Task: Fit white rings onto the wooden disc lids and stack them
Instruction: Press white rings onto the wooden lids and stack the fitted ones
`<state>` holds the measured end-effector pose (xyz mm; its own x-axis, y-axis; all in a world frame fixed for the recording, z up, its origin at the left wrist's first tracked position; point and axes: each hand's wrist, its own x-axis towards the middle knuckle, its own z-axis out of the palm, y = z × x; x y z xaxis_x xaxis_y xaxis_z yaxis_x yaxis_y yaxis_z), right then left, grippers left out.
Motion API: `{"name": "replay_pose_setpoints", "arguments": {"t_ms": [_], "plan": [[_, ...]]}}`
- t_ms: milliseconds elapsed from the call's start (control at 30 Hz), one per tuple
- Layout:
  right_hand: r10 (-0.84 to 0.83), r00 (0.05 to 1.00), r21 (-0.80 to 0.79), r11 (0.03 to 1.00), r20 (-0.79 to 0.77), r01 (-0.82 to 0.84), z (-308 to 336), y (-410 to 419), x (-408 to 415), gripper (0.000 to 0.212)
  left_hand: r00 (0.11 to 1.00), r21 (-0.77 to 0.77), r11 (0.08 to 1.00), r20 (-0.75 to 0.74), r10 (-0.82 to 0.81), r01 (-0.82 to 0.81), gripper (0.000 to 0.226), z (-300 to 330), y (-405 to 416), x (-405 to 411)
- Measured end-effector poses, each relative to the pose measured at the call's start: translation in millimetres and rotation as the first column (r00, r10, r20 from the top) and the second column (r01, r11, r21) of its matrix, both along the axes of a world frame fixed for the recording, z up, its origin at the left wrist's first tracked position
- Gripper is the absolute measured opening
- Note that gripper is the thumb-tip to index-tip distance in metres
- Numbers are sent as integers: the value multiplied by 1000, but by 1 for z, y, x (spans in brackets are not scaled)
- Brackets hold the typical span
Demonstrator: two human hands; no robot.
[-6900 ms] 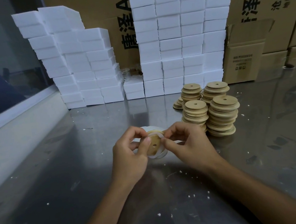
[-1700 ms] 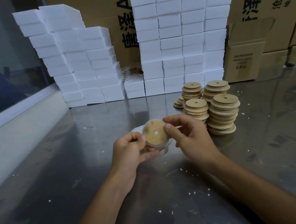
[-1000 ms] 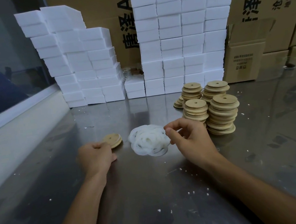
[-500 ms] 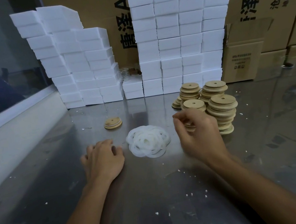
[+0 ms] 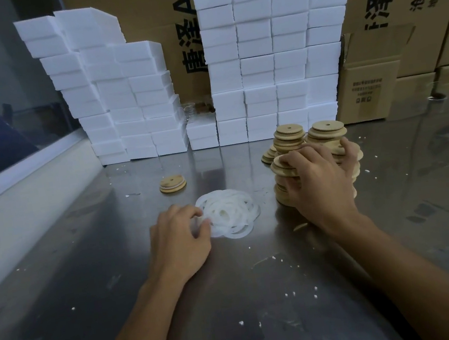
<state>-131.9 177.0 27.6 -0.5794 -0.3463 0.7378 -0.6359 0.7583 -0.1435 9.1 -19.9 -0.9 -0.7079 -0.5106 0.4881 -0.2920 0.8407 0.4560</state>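
A loose heap of white rings [image 5: 230, 214] lies in the middle of the steel table. My left hand [image 5: 179, 237] sits at the heap's left edge, its fingertips pinching a ring there. Several stacks of wooden disc lids [image 5: 290, 137] stand to the right. My right hand [image 5: 319, 180] lies over the nearest stack, with fingers curled round the top lid [image 5: 281, 166]. One ringed lid [image 5: 172, 183] lies alone on the table behind and to the left of the heap.
Walls of white foam blocks [image 5: 268, 58] stand along the back, with cardboard boxes [image 5: 369, 88] behind and to the right. A raised white ledge [image 5: 21, 196] runs along the left side. White crumbs dot the steel table [image 5: 234, 297].
My left hand set the ringed lid down at the left, then came back to the ring heap. My right hand moved right and onto the nearest lid stack.
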Motion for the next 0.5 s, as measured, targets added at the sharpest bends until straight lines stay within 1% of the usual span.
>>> {"name": "replay_pose_setpoints", "arguments": {"t_ms": [33, 100, 167, 267, 367, 433, 500], "plan": [[16, 1000, -15, 1000, -8, -16, 0, 1, 1, 15, 998, -28, 997, -8, -67, 67, 20, 0, 5, -1], [49, 998, -37, 998, -24, -50, 1, 2, 2, 16, 986, -72, 983, 31, -167, 168, 22, -2, 14, -4], [103, 993, -75, 991, -51, -106, 1, 4, 3, 19, 975, -71, 973, 68, -214, 219, 23, -4, 17, -6], [210, 971, -177, 957, -118, -228, 1, 5, 8, 21, 971, -53, 970, 37, -235, 237, 13, -4, 15, -6], [317, 932, -258, 898, -179, -355, 1, 0, 16, 19, 972, -58, 970, 17, -234, 235, 6, -4, 14, -7], [359, 911, -292, 866, -205, -407, 1, -5, 24, 20, 973, -66, 970, 19, -232, 233, 4, -5, 14, -7], [371, 905, -336, 842, -206, -421, 1, -11, 31, 20, 972, -91, 968, 31, -234, 236, 3, -5, 15, -7]]}}
